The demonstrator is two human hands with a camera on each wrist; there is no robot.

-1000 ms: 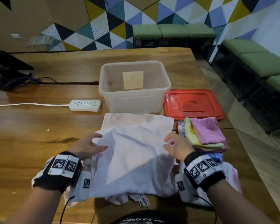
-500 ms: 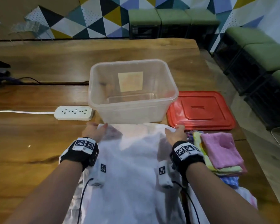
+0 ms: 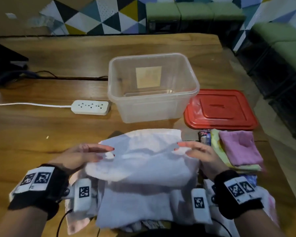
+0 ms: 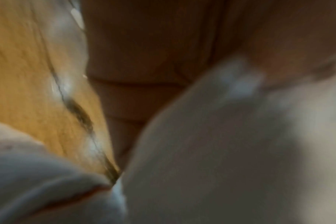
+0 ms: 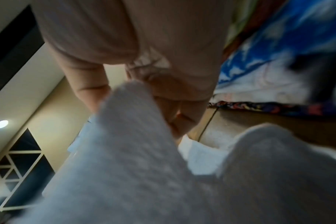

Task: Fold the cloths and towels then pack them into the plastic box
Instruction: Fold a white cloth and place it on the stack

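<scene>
A white towel (image 3: 143, 170) lies on the wooden table in front of me, its far part lifted and doubled back toward me. My left hand (image 3: 99, 153) pinches the towel's left edge. At the right edge my right hand (image 3: 186, 148) pinches it between thumb and fingers. The right wrist view shows the towel (image 5: 134, 151) rising into that pinch. The left wrist view is blurred, with the towel (image 4: 220, 151) in front of the palm. The clear plastic box (image 3: 152, 112) stands open just beyond the towel. More cloth lies under the towel at the table's near edge.
A red lid (image 3: 219, 110) lies right of the box. In front of it is a stack of folded cloths (image 3: 237, 149), pink on top. A white power strip (image 3: 90, 107) and its cord lie left of the box. Green seats stand beyond the table's right edge.
Half a second ago both hands were at the towel's far edge near the box. They have since come back toward me, bringing that edge over the rest of the towel.
</scene>
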